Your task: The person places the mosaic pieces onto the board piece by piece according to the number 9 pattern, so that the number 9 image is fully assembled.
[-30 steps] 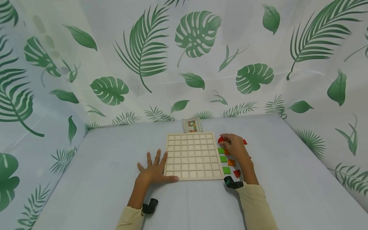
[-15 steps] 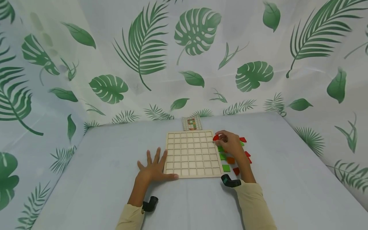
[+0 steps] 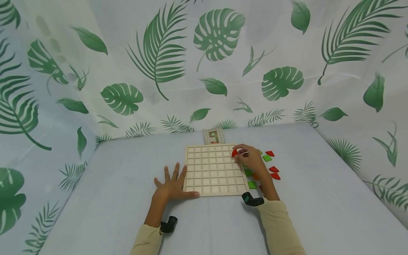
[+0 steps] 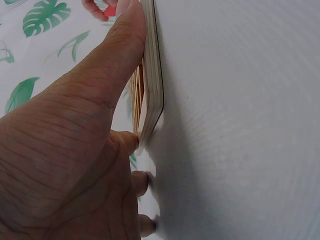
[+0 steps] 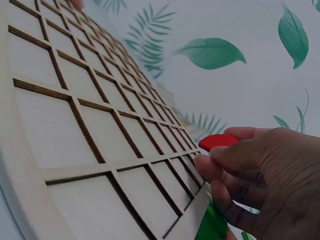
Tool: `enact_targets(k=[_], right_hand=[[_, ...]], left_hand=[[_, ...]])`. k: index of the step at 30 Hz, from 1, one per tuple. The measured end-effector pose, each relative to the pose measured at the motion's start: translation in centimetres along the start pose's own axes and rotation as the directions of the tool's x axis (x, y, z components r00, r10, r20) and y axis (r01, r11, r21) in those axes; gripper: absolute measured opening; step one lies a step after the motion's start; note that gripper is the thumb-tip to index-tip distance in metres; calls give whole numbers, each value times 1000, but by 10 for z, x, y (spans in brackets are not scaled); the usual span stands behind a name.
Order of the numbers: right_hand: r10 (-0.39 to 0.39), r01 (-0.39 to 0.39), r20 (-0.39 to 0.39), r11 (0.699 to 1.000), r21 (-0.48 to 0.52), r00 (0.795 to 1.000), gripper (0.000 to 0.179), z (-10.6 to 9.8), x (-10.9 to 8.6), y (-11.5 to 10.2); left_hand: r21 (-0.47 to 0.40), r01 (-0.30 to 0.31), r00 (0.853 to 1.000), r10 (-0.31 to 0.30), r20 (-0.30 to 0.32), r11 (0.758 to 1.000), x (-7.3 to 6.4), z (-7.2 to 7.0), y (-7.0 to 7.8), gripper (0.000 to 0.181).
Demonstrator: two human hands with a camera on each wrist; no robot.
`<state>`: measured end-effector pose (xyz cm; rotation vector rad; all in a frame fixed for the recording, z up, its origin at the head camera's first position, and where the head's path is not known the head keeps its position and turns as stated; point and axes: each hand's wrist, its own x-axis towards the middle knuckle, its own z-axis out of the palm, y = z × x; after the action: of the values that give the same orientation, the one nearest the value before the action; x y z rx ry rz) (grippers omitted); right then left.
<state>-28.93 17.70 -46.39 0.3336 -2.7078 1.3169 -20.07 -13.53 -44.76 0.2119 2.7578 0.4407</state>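
Note:
A square wooden grid board (image 3: 213, 174) lies on the table in the head view, its cells bare. My left hand (image 3: 171, 190) is spread at its near left corner, thumb along the front edge and index finger at the left side. In the left wrist view the thumb (image 4: 112, 62) rests against the board's edge. Between thumb and fingers my right hand (image 3: 252, 159) pinches a red tile with a curved side (image 5: 218, 141). That tile is over the cells at the board's far right corner.
Green tiles (image 3: 252, 185) and partly covered orange ones lie along the board's right side. Beyond the right hand are more red tiles (image 3: 274, 175) and a green tile (image 3: 267, 158). A card with a coloured grid pattern (image 3: 214, 136) stands behind the board.
My right hand has moved left with the red tile, from beside the board to over its far right corner, uncovering more tiles. The left hand has stayed at the board's corner.

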Motion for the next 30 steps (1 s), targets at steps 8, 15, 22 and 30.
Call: enact_targets(k=[8,15,22,30], right_hand=[[-9,9,-12,1000,1,1000,28,8,1,-4],[-57,59,-41,997,46,998,30,14,3,-5],[-74,77,-34,991,112,997,31,25,7,-12],[-47,51,-37,991,126,998,32,40,14,-15]], left_hand=[[4,-4,1000,4,-9,1000,1,3,-2,113],[12,3,1000,-3,-10,1000,1,1,-1,111],[8,9,1000,-9,-9,1000,1,1,0,111],[3,10,1000,-10,-14,1000,-1,0,2,112]])
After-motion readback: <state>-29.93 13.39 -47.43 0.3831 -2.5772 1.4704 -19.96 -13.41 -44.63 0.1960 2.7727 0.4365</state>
